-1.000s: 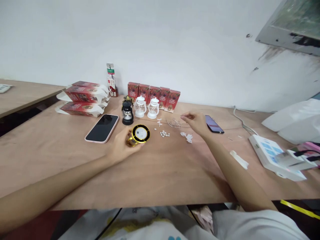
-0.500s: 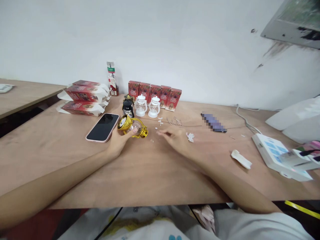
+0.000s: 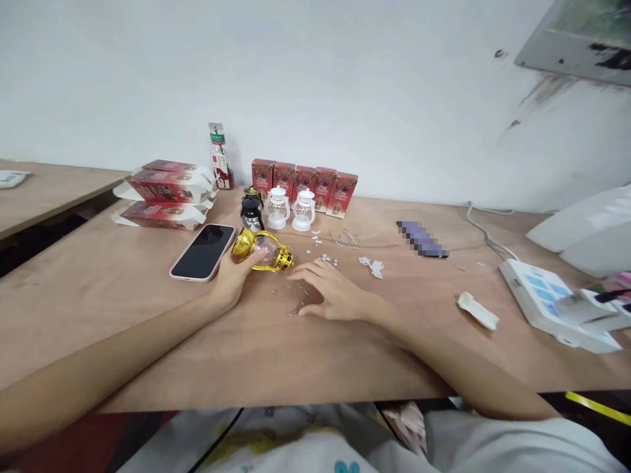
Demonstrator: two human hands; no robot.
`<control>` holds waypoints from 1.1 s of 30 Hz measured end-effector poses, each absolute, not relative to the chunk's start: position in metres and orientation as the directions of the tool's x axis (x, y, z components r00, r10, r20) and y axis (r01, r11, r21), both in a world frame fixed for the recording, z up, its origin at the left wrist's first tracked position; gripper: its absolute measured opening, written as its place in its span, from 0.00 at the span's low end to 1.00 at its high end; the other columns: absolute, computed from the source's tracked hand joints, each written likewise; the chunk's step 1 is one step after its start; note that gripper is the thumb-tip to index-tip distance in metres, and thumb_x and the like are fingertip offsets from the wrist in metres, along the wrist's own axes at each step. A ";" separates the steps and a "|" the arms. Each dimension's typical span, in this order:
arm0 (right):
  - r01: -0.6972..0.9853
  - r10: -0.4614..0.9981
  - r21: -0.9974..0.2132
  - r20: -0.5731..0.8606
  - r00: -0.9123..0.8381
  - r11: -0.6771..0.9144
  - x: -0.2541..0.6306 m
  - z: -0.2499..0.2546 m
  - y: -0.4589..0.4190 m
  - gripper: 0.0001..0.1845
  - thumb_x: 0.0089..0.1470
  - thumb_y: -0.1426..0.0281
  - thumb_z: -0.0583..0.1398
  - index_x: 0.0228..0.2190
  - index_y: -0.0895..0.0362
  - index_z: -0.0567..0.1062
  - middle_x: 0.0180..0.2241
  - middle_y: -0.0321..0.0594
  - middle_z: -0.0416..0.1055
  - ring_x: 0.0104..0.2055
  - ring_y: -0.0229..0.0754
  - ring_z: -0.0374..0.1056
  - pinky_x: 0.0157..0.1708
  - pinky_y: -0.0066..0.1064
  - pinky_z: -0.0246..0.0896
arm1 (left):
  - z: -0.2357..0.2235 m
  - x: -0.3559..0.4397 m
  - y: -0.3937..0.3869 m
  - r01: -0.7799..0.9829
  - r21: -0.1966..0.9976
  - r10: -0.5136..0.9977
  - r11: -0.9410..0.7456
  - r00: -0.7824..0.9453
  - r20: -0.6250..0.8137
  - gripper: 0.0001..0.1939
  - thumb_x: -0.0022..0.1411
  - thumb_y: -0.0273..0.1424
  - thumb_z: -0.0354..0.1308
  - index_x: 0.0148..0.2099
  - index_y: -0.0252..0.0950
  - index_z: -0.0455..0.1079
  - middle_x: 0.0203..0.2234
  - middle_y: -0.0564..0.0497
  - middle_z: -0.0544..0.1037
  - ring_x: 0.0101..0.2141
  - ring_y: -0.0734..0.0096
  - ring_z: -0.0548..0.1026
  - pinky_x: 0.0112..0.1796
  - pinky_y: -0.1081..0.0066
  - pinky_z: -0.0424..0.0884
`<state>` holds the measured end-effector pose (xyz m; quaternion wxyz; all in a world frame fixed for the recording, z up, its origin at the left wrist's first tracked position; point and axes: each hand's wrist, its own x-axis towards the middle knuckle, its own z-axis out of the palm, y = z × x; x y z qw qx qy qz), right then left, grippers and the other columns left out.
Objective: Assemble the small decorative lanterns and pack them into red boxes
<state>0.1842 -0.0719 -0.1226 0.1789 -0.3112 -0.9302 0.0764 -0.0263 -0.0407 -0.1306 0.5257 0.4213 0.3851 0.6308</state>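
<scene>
On the left of my desk (image 3: 236,368), three red boxes (image 3: 165,185) with open white flaps are lying piled, just beside one pink-cased phone (image 3: 204,251) and one bottle (image 3: 221,161). My left fingers (image 3: 255,257) are gripping one gold lantern (image 3: 242,244) above the desk; it is lying sideways, shiny base leftward, clear rounded body in the middle, pierced cap rightward. Behind it, two dark lanterns (image 3: 252,211) and two white lanterns (image 3: 290,213) are standing upright, with five red cartons (image 3: 304,184) behind. My right fingers (image 3: 311,270) are spreading in an open curve around a few thin wires (image 3: 302,303); I cannot tell whether they are touching. Farther right, white scraps (image 3: 376,268), one blurred phone (image 3: 421,239), one curved white piece (image 3: 478,311) and one power strip (image 3: 547,302) are lying.
</scene>
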 end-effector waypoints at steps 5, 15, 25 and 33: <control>0.532 0.613 -0.347 0.186 -0.768 0.772 0.181 -0.127 -0.069 0.34 0.53 0.60 0.63 0.57 0.57 0.60 0.53 0.50 0.66 0.53 0.50 0.61 0.52 0.46 0.59 | -0.129 -0.025 -0.042 -0.355 0.924 0.989 -0.142 -0.080 0.121 0.25 0.32 0.33 0.74 0.36 0.32 0.72 0.33 0.49 0.80 0.40 0.59 0.77 0.46 0.61 0.72; 0.638 0.628 -0.059 0.265 -0.731 0.768 0.179 -0.127 -0.074 0.25 0.52 0.55 0.62 0.44 0.60 0.73 0.39 0.48 0.69 0.43 0.50 0.67 0.45 0.43 0.63 | -0.128 -0.028 -0.041 -0.354 0.932 0.995 -0.084 -0.071 0.063 0.25 0.36 0.32 0.73 0.38 0.32 0.69 0.35 0.48 0.79 0.38 0.61 0.78 0.42 0.60 0.76; 0.684 0.552 -0.141 0.714 -0.431 0.716 0.175 -0.143 -0.071 0.24 0.56 0.62 0.58 0.53 0.57 0.65 0.42 0.48 0.69 0.44 0.47 0.69 0.44 0.40 0.68 | -0.125 -0.024 -0.053 -0.422 0.906 0.999 0.033 0.016 -0.029 0.20 0.45 0.30 0.69 0.42 0.35 0.69 0.39 0.49 0.78 0.38 0.64 0.78 0.37 0.63 0.78; 0.731 0.548 -0.095 0.728 -0.412 0.676 0.173 -0.148 -0.069 0.25 0.58 0.61 0.56 0.55 0.58 0.66 0.42 0.51 0.70 0.45 0.49 0.69 0.46 0.41 0.69 | -0.126 -0.022 -0.058 -0.413 0.908 0.998 0.067 0.046 -0.053 0.22 0.45 0.32 0.70 0.43 0.35 0.69 0.37 0.50 0.79 0.38 0.65 0.78 0.38 0.64 0.77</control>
